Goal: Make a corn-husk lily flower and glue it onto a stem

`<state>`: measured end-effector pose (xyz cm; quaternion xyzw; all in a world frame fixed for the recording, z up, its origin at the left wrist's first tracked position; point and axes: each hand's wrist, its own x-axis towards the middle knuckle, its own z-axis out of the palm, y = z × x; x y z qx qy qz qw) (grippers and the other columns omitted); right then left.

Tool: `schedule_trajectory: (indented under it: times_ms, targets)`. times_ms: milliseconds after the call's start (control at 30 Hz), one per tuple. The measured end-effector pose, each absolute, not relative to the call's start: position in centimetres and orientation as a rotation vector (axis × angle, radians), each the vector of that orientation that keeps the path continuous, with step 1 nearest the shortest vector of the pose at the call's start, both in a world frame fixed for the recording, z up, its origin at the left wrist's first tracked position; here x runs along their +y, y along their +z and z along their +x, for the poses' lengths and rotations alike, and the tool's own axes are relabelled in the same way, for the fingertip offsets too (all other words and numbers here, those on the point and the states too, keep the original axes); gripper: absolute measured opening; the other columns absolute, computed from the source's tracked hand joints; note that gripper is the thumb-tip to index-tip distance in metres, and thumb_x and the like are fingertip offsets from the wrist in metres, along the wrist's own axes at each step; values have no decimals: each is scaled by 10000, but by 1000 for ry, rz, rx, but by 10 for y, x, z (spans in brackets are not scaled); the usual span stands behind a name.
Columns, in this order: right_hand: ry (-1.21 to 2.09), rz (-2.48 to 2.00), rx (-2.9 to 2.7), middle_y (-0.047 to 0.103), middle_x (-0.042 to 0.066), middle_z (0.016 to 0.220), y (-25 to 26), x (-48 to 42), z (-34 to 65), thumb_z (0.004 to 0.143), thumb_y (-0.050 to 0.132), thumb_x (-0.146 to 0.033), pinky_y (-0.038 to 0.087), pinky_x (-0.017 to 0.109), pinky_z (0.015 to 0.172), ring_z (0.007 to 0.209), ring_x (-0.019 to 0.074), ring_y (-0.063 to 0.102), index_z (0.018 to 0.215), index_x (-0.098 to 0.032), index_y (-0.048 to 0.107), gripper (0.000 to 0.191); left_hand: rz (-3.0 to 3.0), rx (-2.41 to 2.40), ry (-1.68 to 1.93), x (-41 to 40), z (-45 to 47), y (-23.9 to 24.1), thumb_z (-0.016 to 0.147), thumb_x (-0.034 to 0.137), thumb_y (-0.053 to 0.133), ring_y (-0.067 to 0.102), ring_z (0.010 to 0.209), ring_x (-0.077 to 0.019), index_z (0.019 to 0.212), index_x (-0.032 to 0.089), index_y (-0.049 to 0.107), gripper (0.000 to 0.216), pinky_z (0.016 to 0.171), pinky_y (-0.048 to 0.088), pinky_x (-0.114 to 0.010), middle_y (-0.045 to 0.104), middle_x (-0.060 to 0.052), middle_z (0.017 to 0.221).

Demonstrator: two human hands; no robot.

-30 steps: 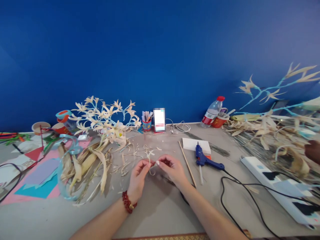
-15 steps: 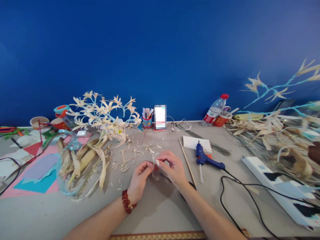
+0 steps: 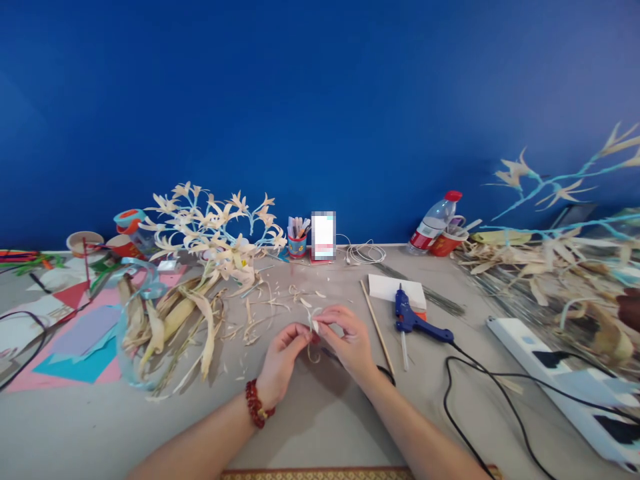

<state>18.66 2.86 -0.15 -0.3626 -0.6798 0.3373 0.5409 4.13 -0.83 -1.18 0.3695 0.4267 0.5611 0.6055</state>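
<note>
My left hand (image 3: 284, 353), with a dark red bead bracelet (image 3: 257, 404) at its wrist, is closed in a pinch. Facing it, my right hand (image 3: 349, 340) pinches too, the fingertips almost meeting over the table. Between them they hold a thin, pale strip of dried corn husk (image 3: 313, 358); one end curls below the fingers and short ends stick up above. The fingertips partly cover it. Husk scraps (image 3: 250, 327) lie beyond my left hand. To the right of my right hand are a thin wooden stick (image 3: 376, 323) and a blue glue gun (image 3: 411, 319).
A bunch of husk flowers (image 3: 213, 227) and dried husks (image 3: 175, 320) stand left, near coloured paper (image 3: 75, 360). A phone (image 3: 323, 235) and pen cup (image 3: 297, 245) are at the wall. At right are a bottle (image 3: 434, 223), a power strip (image 3: 565, 387) and black cords (image 3: 447, 393).
The whole view has shifted slightly, so the table things appear a little further right. Both hands keep their pinch on the husk strip, with hardly any movement.
</note>
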Motion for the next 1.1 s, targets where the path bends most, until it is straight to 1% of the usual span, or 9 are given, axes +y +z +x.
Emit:
schedule_trajectory:
  times_ms: [133,367,667,800,967,1100]
  targets:
    - [753,-860,-1627,674,39,842,-3,28,186,823,642,-205,503,344,790,834,199,627,875,-282,741,136,887,982,1290,-9,41,-12,768,273,656,525,685,-135,681,168,636,138,684,391,-238,630,-9,708]
    - [692,-876,-1661,667,44,865,-5,28,187,831,628,-188,507,347,795,849,197,620,904,-289,736,164,893,981,1297,-9,41,-12,763,265,658,524,682,-142,684,167,632,128,676,391,-246,625,-13,712]
    - [597,-866,-1696,662,51,883,-4,26,187,839,618,-179,515,341,786,854,195,626,907,-269,729,158,936,994,1277,-10,40,-9,777,284,650,530,679,-139,690,166,635,148,674,393,-233,635,-15,717]
    - [552,-831,-1690,649,54,876,-4,24,186,837,612,-147,515,342,764,839,192,623,913,-248,715,163,933,991,1288,-11,41,-8,773,290,660,527,680,-130,698,163,631,150,677,397,-225,628,-5,715]
    - [548,-806,-1674,632,56,875,-2,23,185,829,611,-116,509,336,752,835,190,618,896,-235,702,164,941,953,1293,-10,41,-6,782,270,661,525,694,-121,705,160,624,139,687,401,-217,622,-1,720]
    - [553,-786,-1677,631,52,882,0,22,185,832,606,-109,505,336,752,839,189,611,944,-247,690,197,953,938,1302,-11,40,-6,789,264,660,525,705,-122,711,159,619,137,691,400,-218,617,-4,725]
